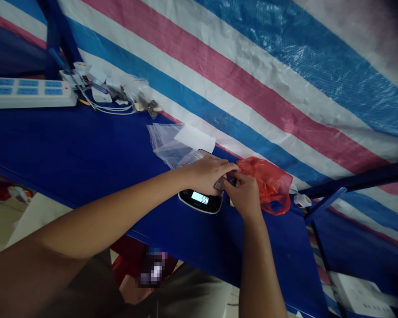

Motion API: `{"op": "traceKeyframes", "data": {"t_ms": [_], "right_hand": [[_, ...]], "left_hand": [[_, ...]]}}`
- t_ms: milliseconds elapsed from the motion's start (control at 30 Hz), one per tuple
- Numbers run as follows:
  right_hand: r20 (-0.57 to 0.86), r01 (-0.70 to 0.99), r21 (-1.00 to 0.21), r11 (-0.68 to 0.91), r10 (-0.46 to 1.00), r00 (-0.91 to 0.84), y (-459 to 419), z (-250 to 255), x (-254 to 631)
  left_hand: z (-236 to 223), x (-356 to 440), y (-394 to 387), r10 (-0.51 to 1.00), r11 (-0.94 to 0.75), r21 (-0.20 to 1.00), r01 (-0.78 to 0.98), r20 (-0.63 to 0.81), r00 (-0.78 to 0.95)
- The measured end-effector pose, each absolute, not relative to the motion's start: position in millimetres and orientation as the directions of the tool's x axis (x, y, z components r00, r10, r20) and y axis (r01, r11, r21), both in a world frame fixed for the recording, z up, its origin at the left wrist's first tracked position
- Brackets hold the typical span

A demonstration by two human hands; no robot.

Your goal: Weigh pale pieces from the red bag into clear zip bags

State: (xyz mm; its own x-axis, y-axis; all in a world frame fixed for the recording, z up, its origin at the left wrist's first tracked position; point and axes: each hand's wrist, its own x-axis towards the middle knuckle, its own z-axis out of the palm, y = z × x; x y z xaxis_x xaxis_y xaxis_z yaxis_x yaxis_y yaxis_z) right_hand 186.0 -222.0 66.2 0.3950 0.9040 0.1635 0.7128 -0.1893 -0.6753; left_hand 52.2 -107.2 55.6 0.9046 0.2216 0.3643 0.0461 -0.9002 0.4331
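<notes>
My left hand point(207, 173) reaches over a kitchen scale point(185, 198) whose lit display reads about 55. It covers most of the scale's top. Close against it, my right hand point(243, 192) is closed, thumb and fingers pinched together. Between the two hands shows a small clear plastic bag point(220, 183), gripped from both sides; its contents are mostly hidden by my fingers. Just right of my right hand lies a crumpled red plastic bag point(268, 181). Beyond my left hand are flat clear zip bags point(166, 141) and a white paper sheet point(196, 138).
A white power strip point(26, 92) lies at the far left of the blue table point(69, 150). Chargers, cables and a filled clear bag point(144, 99) sit beside it. Striped tarp point(239, 84) hangs behind the table. A blurred, lit screen point(155, 269) shows below the table edge.
</notes>
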Motion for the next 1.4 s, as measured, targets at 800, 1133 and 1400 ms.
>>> {"op": "traceKeyframes", "data": {"t_ms": [800, 1133, 1400], "right_hand": [[-0.154, 0.72, -0.287, -0.632, 0.772, 0.617, -250.1, 56.6, 276.0], [-0.3, 0.492, -0.595, -0.636, 0.743, 0.598, -250.9, 55.4, 281.0], [-0.442, -0.264, -0.897, -0.354, 0.71, 0.548, -248.4, 64.0, 289.1]], "left_hand": [[63.9, 46.5, -103.2, 0.288, -0.892, 0.441, 0.101, 0.382, 0.878], [63.1, 45.8, -102.4, 0.283, -0.894, 0.438, 0.096, 0.386, 0.878], [62.5, 45.5, -101.7, 0.289, -0.895, 0.434, 0.1, 0.395, 0.872]]}}
